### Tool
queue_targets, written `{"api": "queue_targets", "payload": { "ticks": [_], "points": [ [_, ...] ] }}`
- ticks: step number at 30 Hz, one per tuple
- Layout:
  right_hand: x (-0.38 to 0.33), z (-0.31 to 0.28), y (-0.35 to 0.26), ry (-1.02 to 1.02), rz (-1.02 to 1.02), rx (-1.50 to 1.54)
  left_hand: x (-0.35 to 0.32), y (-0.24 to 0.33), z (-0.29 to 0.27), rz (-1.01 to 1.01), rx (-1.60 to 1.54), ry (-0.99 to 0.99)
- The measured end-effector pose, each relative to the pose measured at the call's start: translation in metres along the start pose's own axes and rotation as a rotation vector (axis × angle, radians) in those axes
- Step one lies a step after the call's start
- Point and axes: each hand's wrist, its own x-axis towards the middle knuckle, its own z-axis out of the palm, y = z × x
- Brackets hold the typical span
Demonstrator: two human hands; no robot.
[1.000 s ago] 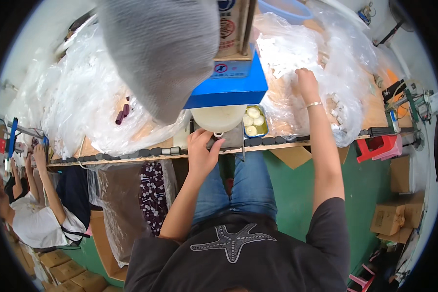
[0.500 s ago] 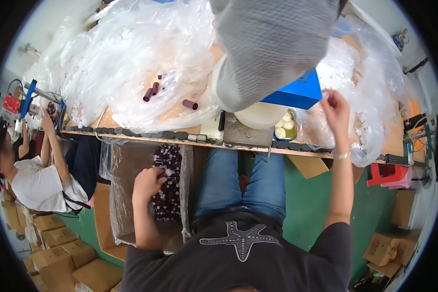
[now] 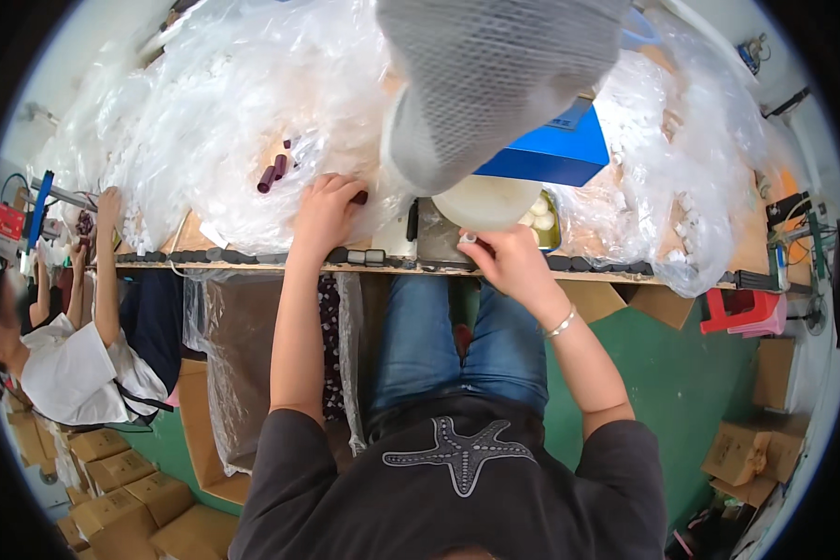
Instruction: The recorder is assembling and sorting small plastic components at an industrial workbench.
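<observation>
My left hand [image 3: 325, 211] rests on a heap of clear plastic bags [image 3: 224, 112] on the bench, its curled fingertips pinching a dark maroon cylinder [image 3: 359, 198]. Two more maroon cylinders [image 3: 272, 175] lie on the plastic to its left. My right hand [image 3: 506, 259] is at the bench's front edge, pinching a small white piece [image 3: 467, 239] just below a white bowl [image 3: 483, 202]. A small tray of white round pieces [image 3: 539, 213] sits beside the bowl. Behind them stands a blue machine [image 3: 553, 151], partly hidden by my grey cap brim [image 3: 495, 75].
More clear bags of white parts [image 3: 681, 187] cover the right of the bench. A row of dark parts [image 3: 205, 256] lines the bench edge. A co-worker in white [image 3: 70, 359] sits at left. A red stool [image 3: 739, 308] and cardboard boxes [image 3: 747, 448] stand on the green floor.
My left hand rose from beside my lap onto the plastic bags and took the maroon cylinder. My right hand came back from the right-hand bags to the bowl's front.
</observation>
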Motion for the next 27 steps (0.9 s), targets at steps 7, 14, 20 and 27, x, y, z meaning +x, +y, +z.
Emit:
{"api": "queue_targets", "payload": {
  "ticks": [7,14,20,27],
  "points": [
    [-0.014,-0.007,-0.01,0.098,-0.126,0.006,-0.01,0.035,-0.007,-0.173,-0.224,0.238],
    [-0.03,-0.148,0.083,0.55,0.286,-0.556,-0.012,0.113,-0.015,-0.345,-0.881,0.173],
    [-0.028,-0.168,0.161,0.277,0.255,-0.691,0.02,0.141,0.021,-0.341,-0.906,0.004],
    [-0.034,-0.171,0.116,0.469,0.251,-0.636,0.013,0.142,0.034,-0.177,-0.587,0.013]
  ]
}}
